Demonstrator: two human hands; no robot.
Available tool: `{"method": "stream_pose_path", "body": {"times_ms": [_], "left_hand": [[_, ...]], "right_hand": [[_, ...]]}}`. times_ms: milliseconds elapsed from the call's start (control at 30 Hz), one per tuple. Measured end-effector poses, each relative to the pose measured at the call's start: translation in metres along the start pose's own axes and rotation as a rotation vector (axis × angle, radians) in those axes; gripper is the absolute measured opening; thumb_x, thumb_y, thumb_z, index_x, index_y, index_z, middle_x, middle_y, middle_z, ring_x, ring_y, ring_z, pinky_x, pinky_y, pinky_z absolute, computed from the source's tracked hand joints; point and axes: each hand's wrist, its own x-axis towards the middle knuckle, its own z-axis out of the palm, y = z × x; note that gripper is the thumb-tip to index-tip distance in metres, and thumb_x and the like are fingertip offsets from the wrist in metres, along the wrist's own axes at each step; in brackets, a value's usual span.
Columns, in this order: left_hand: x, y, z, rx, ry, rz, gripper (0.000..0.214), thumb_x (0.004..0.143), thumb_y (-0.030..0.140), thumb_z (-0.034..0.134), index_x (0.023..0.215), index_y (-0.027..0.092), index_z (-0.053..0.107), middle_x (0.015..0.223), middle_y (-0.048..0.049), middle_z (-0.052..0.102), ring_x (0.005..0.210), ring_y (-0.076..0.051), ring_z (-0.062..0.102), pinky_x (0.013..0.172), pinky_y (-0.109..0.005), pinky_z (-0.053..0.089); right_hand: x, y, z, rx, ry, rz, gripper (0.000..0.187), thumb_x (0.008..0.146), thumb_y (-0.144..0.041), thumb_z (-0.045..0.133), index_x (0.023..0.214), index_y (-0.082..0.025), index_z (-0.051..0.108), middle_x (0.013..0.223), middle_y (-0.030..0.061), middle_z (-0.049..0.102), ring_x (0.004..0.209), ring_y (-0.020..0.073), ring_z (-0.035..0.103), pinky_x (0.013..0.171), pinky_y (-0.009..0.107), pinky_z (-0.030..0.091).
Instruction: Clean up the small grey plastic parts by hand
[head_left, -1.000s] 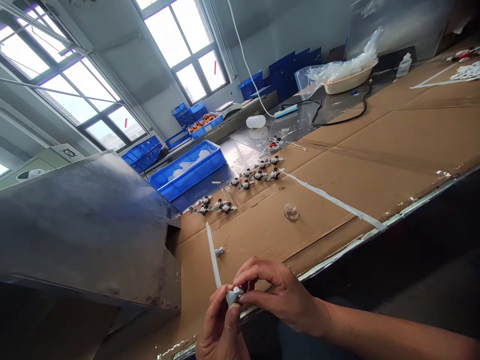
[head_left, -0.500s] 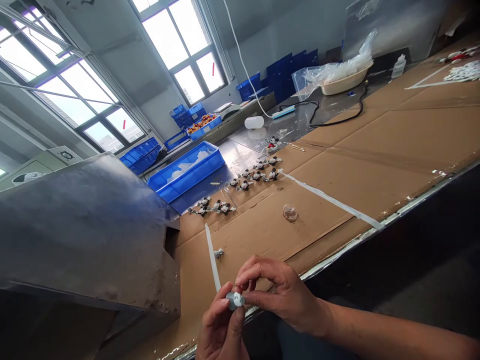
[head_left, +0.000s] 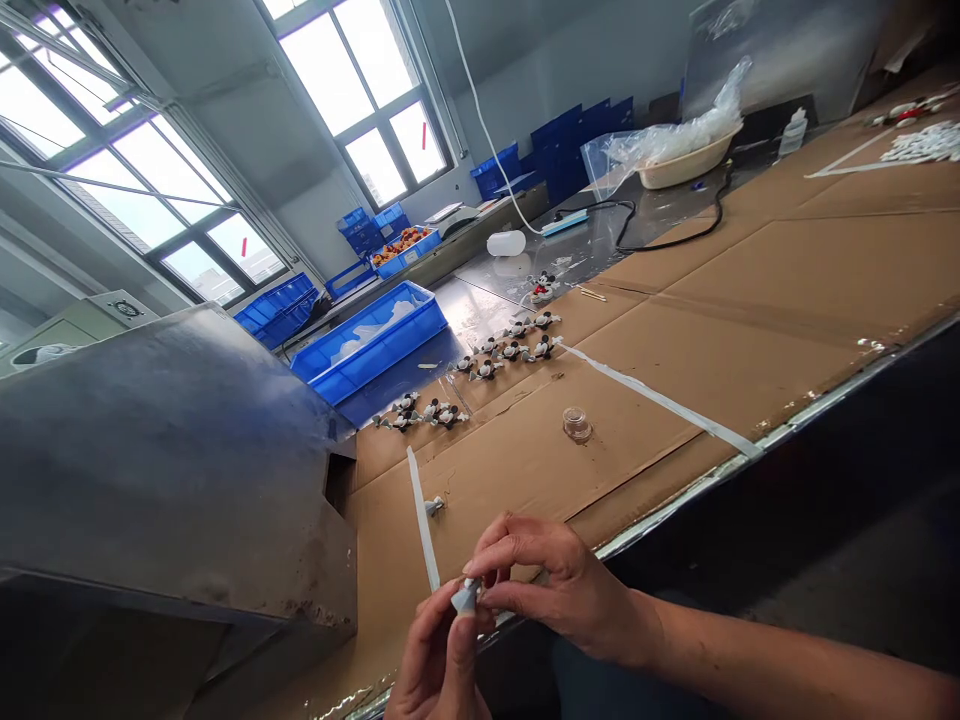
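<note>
Between my two hands is a small grey-and-white figurine part, at the table's front edge. My left hand pinches it from below between thumb and fingers. The fingertips of my right hand are closed at its upper right side, and they partly cover it. A similar grey-and-white part lies on the cardboard just beyond, beside a strip of white tape. Farther off are several black-and-white mouse figurines in two groups. One mouse figurine with red clothing stands behind them.
A small clear cup stands on the cardboard. At the left is a large metal box, with a blue bin behind it. A beige basin with plastic bags, a black cable and a small bottle are at the back right.
The small part has been turned in my fingers: its black-lined white end faced me before, and now a grey flared side shows. My right fingertips have shifted slightly up around it.
</note>
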Motion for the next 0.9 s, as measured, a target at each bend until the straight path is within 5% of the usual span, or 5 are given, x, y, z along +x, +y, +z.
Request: {"method": "stream_pose_path", "body": {"times_ms": [167,367,533,900], "left_hand": [[0.0,0.0032,0.0035,-0.003,0.044,-0.093,0.036,0.055,0.049,0.092,0.072,0.021,0.077,0.07,0.0012,0.073,0.049,-0.007,0.061,0.051,-0.012,0.051],[-0.0015,0.0055,0.0059,-0.016,0.057,-0.132,0.04,0.051,0.048,0.094,0.08,0.025,0.079,0.068,0.0019,0.073,0.051,-0.008,0.062,0.051,-0.012,0.052],[-0.0014,0.0074,0.0044,-0.033,0.002,-0.143,0.042,0.049,0.045,0.095,0.082,0.024,0.08,0.073,0.0018,0.073,0.051,-0.008,0.062,0.051,-0.014,0.053],[0.0002,0.0008,0.0002,-0.009,-0.04,-0.017,0.032,0.065,0.043,0.089,0.089,0.025,0.08,0.074,0.0006,0.07,0.058,-0.008,0.059,0.056,-0.017,0.05]], "right_hand": [[-0.0021,0.0012,0.0002,-0.035,0.0,-0.008,0.013,0.082,-0.022,0.078,0.094,-0.02,0.079,0.084,0.0021,0.069,0.076,0.0106,0.064,0.073,0.02,0.053],[-0.0057,0.0002,0.0013,0.05,0.078,0.174,0.02,0.075,-0.037,0.084,0.08,-0.018,0.079,0.077,0.0012,0.071,0.073,0.0123,0.065,0.071,0.022,0.052],[-0.0049,-0.0008,0.003,0.323,0.088,0.326,0.022,0.068,-0.035,0.088,0.078,-0.017,0.079,0.074,-0.0002,0.071,0.066,0.0117,0.066,0.062,0.021,0.054],[-0.0083,0.0055,0.0071,0.409,0.033,0.345,0.017,0.074,-0.025,0.084,0.085,-0.015,0.075,0.078,0.001,0.071,0.069,0.0134,0.069,0.069,0.025,0.057]]}}
